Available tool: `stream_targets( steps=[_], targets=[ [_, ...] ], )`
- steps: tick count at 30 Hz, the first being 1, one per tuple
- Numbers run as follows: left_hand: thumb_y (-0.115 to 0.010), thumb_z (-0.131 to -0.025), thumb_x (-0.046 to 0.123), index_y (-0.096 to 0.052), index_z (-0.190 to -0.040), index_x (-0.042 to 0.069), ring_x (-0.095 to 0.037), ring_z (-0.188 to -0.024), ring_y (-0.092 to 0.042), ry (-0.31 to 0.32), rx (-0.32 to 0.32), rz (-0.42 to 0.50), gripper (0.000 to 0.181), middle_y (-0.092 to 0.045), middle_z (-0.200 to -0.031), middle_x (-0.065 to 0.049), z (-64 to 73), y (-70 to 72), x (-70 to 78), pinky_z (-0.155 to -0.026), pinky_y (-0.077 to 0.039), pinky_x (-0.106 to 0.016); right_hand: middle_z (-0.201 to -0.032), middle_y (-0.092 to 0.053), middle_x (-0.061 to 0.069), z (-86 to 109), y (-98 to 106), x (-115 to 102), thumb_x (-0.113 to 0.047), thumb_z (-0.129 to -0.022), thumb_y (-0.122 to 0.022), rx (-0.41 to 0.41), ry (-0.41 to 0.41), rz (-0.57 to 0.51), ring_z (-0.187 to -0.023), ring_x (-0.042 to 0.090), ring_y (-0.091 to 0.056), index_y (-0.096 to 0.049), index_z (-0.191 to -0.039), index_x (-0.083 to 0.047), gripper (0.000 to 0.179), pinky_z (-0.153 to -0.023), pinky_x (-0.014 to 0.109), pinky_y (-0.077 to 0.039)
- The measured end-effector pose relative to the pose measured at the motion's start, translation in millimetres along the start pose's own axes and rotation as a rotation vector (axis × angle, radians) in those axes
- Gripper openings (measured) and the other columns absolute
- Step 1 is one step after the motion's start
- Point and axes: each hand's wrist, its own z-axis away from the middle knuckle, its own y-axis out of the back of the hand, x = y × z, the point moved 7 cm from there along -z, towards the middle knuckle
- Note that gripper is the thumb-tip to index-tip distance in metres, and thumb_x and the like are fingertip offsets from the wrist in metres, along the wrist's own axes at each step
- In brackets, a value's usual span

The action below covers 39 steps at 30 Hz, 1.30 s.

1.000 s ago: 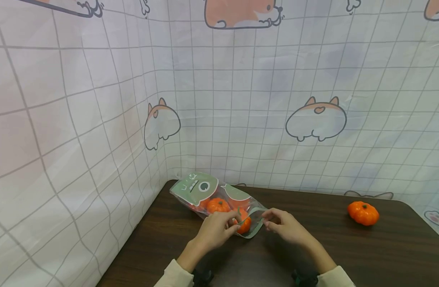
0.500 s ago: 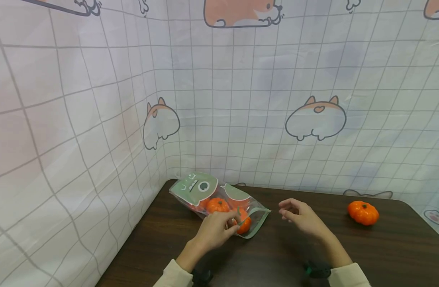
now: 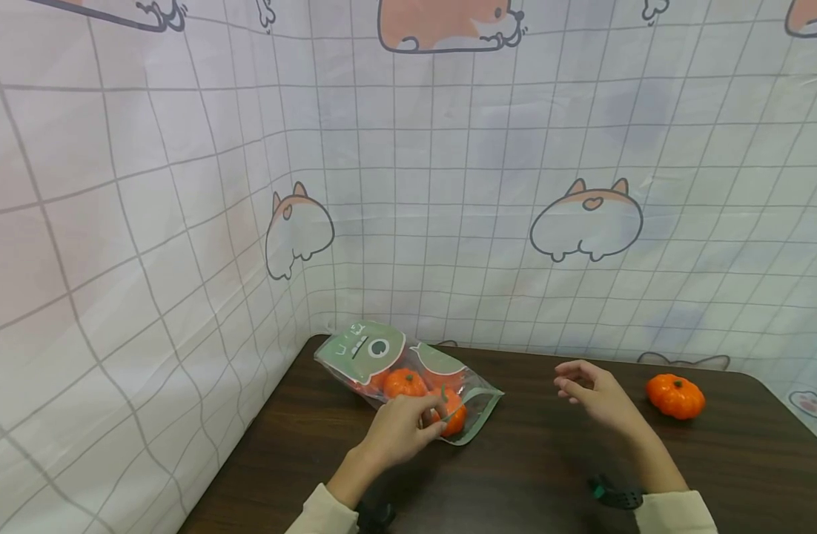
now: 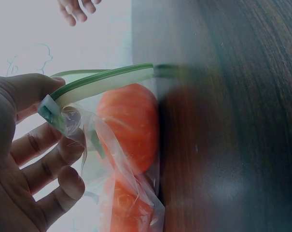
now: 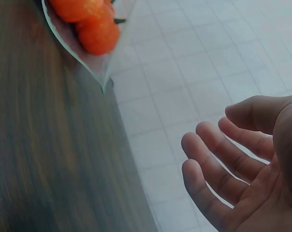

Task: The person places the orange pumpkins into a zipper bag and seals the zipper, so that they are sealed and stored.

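Note:
A clear zip bag (image 3: 478, 415) with a green monster print lies on the table, its mouth toward the right. Inside are several small orange toy pumpkins (image 3: 405, 382). My left hand (image 3: 398, 430) pinches the green zip edge (image 4: 107, 77) of the bag's mouth between thumb and index finger, the other fingers loosely bent beside the plastic. To the right of the bag, my right hand (image 3: 598, 393) is in the air, holding nothing, with relaxed fingers (image 5: 218, 169). Another orange pumpkin (image 3: 675, 396) sits alone on the table, to the right of that hand.
The dark wooden table (image 3: 515, 475) meets a white gridded cloth (image 3: 462, 222) with cartoon dogs at the back and left. A dark band (image 3: 615, 495) is at the right wrist, and another dark device (image 3: 375, 517) is by the left wrist.
My right hand has let go of the bag's edge and moved right, toward the lone pumpkin. The left hand has kept its hold, and the bag has barely shifted.

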Motion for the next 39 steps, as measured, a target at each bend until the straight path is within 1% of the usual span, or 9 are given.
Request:
stream_targets(
  steps=[3,5,12,17,23,28,31,35,39],
  targets=[
    [-0.076,-0.091,0.031,-0.068,-0.092,0.03,0.004,-0.059,-0.05,-0.005,0.003,-0.003,0.008,-0.062,-0.07,0.017,-0.3,0.0,-0.4,-0.055,-0.04,-0.021,-0.126,-0.062,0.029,3.4,12,6,-0.02,-0.105,-0.058,0.044,-0.016,0.021,-0.093,0.007,-0.069,-0.054,-0.133,0.006,0.039,-0.078,0.026,-0.058],
    [-0.076,-0.092,0.031,-0.069,-0.092,0.03,0.003,-0.059,-0.05,-0.005,0.002,-0.003,0.007,-0.061,-0.07,0.017,-0.5,-0.1,-0.5,-0.055,-0.039,-0.021,-0.128,-0.06,0.029,6.1,21,11,-0.021,-0.105,-0.057,0.084,-0.039,0.06,-0.094,0.008,-0.068,-0.053,-0.135,0.005,0.04,-0.077,0.026,-0.057],
    [-0.076,-0.092,0.03,-0.069,-0.091,0.03,0.002,-0.059,-0.049,-0.002,-0.004,-0.001,0.007,-0.06,-0.07,0.017,0.6,0.2,-0.9,-0.055,-0.039,-0.021,-0.139,-0.051,0.03,18.2,56,35,-0.036,-0.105,-0.055,0.242,-0.132,0.226,-0.113,0.045,-0.06,-0.049,-0.14,0.004,0.053,-0.074,0.037,-0.056],
    [-0.076,-0.091,0.03,-0.069,-0.092,0.029,0.003,-0.058,-0.049,-0.006,0.001,0.004,0.006,-0.059,-0.069,0.017,1.9,1.4,-1.5,-0.054,-0.039,-0.02,-0.135,-0.052,0.031,28.7,80,45,-0.029,-0.101,-0.061,0.428,-0.187,0.26,-0.117,0.048,-0.055,-0.052,-0.135,0.005,0.049,-0.077,0.034,-0.05],
    [-0.076,-0.091,0.029,-0.07,-0.092,0.028,0.003,-0.057,-0.048,-0.005,0.003,0.007,0.006,-0.058,-0.067,0.017,2.4,1.9,-2.5,-0.053,-0.038,-0.02,-0.139,-0.041,0.036,42.5,103,56,-0.024,-0.096,-0.06,0.601,-0.304,0.23,-0.125,0.054,-0.038,-0.049,-0.139,0.006,0.054,-0.093,0.057,-0.035],
    [-0.076,-0.091,0.029,-0.07,-0.092,0.028,0.002,-0.057,-0.048,-0.001,0.0,0.012,0.006,-0.058,-0.067,0.017,1.8,1.9,-2.4,-0.053,-0.039,-0.021,-0.141,-0.038,0.039,50.3,114,75,-0.024,-0.095,-0.064,0.626,-0.351,0.208,-0.129,0.057,-0.027,-0.043,-0.143,0.007,0.061,-0.097,0.064,-0.023],
    [-0.076,-0.091,0.029,-0.07,-0.092,0.028,0.003,-0.057,-0.048,-0.006,0.002,0.018,0.006,-0.058,-0.067,0.017,0.7,2.1,-1.2,-0.054,-0.039,-0.02,-0.147,-0.033,0.039,55.2,118,91,-0.03,-0.097,-0.063,0.61,-0.414,0.171,-0.132,0.058,-0.022,-0.037,-0.149,0.006,0.068,-0.096,0.064,-0.024],
    [-0.076,-0.091,0.029,-0.07,-0.091,0.028,0.003,-0.057,-0.048,-0.012,0.007,0.021,0.006,-0.058,-0.067,0.017,0.1,1.8,0.2,-0.054,-0.039,-0.02,-0.157,-0.016,0.041,61.2,118,115,-0.038,-0.098,-0.061,0.561,-0.506,0.078,-0.136,0.06,-0.012,-0.024,-0.158,0.001,0.08,-0.099,0.069,-0.025],
    [-0.076,-0.091,0.03,-0.07,-0.092,0.028,0.003,-0.056,-0.047,-0.016,0.01,0.012,0.006,-0.057,-0.067,0.018,0.5,1.4,0.4,-0.054,-0.038,-0.02,-0.162,0.003,0.04,64.9,116,134,-0.043,-0.098,-0.062,0.506,-0.553,0.006,-0.142,0.066,0.0,-0.012,-0.163,-0.006,0.09,-0.108,0.078,-0.019]
  ],
)
